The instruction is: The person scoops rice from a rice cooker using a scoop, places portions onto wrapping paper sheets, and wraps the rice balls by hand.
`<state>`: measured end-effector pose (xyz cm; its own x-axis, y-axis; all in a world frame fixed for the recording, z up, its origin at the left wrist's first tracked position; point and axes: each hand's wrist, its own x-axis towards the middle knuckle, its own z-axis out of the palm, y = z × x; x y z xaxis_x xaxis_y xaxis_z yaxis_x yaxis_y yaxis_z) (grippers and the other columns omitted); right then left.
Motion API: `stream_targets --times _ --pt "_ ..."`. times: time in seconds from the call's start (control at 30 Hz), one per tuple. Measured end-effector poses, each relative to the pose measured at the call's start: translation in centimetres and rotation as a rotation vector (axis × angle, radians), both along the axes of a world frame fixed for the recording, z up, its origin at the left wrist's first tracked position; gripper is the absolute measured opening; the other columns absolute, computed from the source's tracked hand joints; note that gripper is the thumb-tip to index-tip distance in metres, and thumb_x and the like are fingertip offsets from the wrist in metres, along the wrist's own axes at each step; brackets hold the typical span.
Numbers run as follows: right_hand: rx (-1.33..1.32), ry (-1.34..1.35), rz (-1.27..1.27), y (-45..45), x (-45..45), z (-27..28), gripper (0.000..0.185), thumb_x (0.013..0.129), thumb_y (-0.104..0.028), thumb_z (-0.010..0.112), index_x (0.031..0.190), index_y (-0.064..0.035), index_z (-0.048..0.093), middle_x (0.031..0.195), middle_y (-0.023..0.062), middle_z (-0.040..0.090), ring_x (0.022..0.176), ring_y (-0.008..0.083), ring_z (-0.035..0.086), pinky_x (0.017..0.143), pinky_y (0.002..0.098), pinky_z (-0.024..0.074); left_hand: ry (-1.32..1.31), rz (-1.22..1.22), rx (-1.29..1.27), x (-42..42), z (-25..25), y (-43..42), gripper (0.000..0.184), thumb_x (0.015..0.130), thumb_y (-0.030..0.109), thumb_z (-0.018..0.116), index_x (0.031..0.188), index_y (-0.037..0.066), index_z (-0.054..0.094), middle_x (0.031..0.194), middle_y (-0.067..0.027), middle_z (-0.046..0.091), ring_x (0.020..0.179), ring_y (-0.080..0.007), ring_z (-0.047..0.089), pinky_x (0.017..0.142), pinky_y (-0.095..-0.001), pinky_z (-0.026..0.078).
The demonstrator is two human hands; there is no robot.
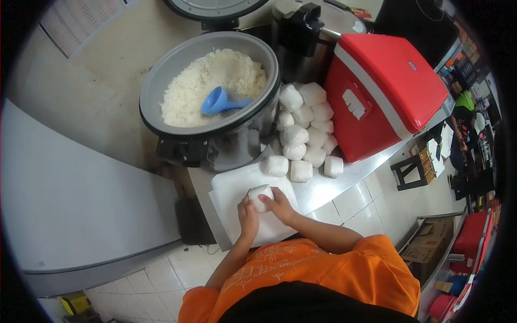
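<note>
Both of my hands are closed around a white paper-wrapped packet point(260, 191). My left hand point(247, 215) grips its left side, while my right hand point(280, 205) presses on the right side with the thumb near the front. Beneath them lies a stack of white paper sheets point(229, 196) on the metal table point(318, 196). Similar wrapped packets point(301, 137) are heaped just beyond the sheets, several of them piled on one another. What is inside the packets is hidden.
A large open cooker point(215, 129) full of white rice point(188, 91) stands at the back left, with a blue scoop point(216, 101) in the rice. A red cooler box point(371, 97) is right of the packets. Behind stands a second cooker point(296, 32); a white cabinet point(81, 199) is at left.
</note>
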<state>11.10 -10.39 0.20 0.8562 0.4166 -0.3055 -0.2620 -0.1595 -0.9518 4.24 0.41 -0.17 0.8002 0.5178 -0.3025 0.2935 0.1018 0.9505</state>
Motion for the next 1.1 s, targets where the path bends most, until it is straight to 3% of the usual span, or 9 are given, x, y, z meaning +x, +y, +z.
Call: stream_targets --times 0.1,0.17,0.2,0.3,0.47,0.7,0.97,1.03,1.1 --pt "0.080 0.001 -0.015 -2.1 4.7 3.2 0.051 0.081 -0.022 0.068 0.120 0.0036 0.046 0.100 0.0076 0.058 0.082 0.0121 0.056 0.067 0.0251 0.0479 -0.153 -0.146 0.248 1.1 -3.1 0.8 0.051 0.087 0.025 0.050 0.129 -0.002 0.041 0.134 -0.0216 0.035 0.122 -0.0318 0.038 0.100 -0.0388 0.033" --pt "-0.040 -0.047 -0.101 -3.6 8.9 4.7 0.058 0.079 -0.023 0.070 0.124 0.0037 0.044 0.107 0.0109 0.056 0.088 0.0135 0.055 0.067 0.0265 0.0480 -0.027 -0.794 1.280 1.6 -2.5 1.0 0.064 0.086 0.038 0.051 0.134 0.000 0.034 0.139 -0.0196 0.030 0.129 -0.0346 0.028 0.105 -0.0448 0.025" --pt "-0.128 -0.504 -0.185 -4.4 12.0 2.6 0.063 0.076 -0.033 0.072 0.119 0.0043 0.046 0.108 0.0154 0.053 0.077 0.0136 0.056 0.060 0.0257 0.0486 -0.080 -0.811 1.260 1.8 -4.0 1.0 0.072 0.083 0.046 0.052 0.137 0.004 0.030 0.143 -0.0152 0.027 0.133 -0.0338 0.021 0.107 -0.0508 0.018" --pt "-0.100 -0.366 -0.286 -5.1 18.0 7.9 0.046 0.081 -0.028 0.068 0.113 -0.0014 0.047 0.107 0.0123 0.049 0.090 0.0151 0.052 0.071 0.0284 0.0461 -0.035 -0.804 1.303 3.5 -2.5 1.0 0.075 0.080 0.053 0.052 0.138 0.009 0.031 0.144 -0.0129 0.026 0.134 -0.0328 0.020 0.106 -0.0527 0.018" --pt "-0.881 -1.119 0.035 -6.7 24.0 6.7 0.037 0.082 -0.033 0.062 0.101 -0.0034 0.050 0.091 0.0172 0.055 0.071 0.0310 0.057 0.064 0.0365 0.0470 0.026 -0.723 1.254 6.8 -2.6 2.5 0.078 0.077 0.052 0.057 0.140 0.013 0.029 0.145 -0.0137 0.023 0.134 -0.0354 0.017 0.104 -0.0589 0.017" --pt "-0.510 -1.334 0.072 0.0 23.7 23.2 0.010 0.076 -0.010 0.064 0.081 -0.0063 0.057 0.074 0.0096 0.057 0.065 0.0263 0.056 0.062 0.0379 0.0405 0.166 -0.783 1.136 9.4 -1.3 3.8 0.068 0.079 0.046 0.058 0.136 0.015 0.036 0.145 -0.0081 0.024 0.132 -0.0313 0.023 0.105 -0.0556 0.017" --pt "-1.280 -1.313 1.226 17.0 25.7 21.6 0.035 0.078 -0.040 0.057 0.082 -0.0073 0.069 0.082 0.0080 0.066 0.091 0.0253 0.060 0.088 0.0411 0.0365 -0.085 -0.547 0.781 7.9 -0.5 6.9 0.045 0.082 0.026 0.058 0.121 0.003 0.050 0.122 -0.0188 0.051 0.113 -0.0361 0.046 0.096 -0.0441 0.036" --pt "-1.336 -1.255 1.371 18.3 25.5 21.7 0.030 0.080 -0.033 0.057 0.091 -0.0076 0.069 0.091 0.0095 0.066 0.095 0.0252 0.059 0.089 0.0416 0.0364 -0.065 -0.376 0.792 5.5 -2.1 8.6 0.042 0.083 0.024 0.057 0.120 0.006 0.051 0.120 -0.0176 0.053 0.111 -0.0349 0.048 0.094 -0.0435 0.037" --pt "-1.411 -1.175 1.520 18.8 25.4 22.8 0.027 0.081 -0.026 0.058 0.099 -0.0080 0.068 0.100 0.0110 0.065 0.099 0.0251 0.059 0.090 0.0420 0.0364 -0.078 -0.136 0.991 6.1 9.2 11.4 0.026 0.076 0.018 0.066 0.097 0.003 0.063 0.088 -0.0141 0.063 0.080 -0.0347 0.059 0.073 -0.0401 0.047"
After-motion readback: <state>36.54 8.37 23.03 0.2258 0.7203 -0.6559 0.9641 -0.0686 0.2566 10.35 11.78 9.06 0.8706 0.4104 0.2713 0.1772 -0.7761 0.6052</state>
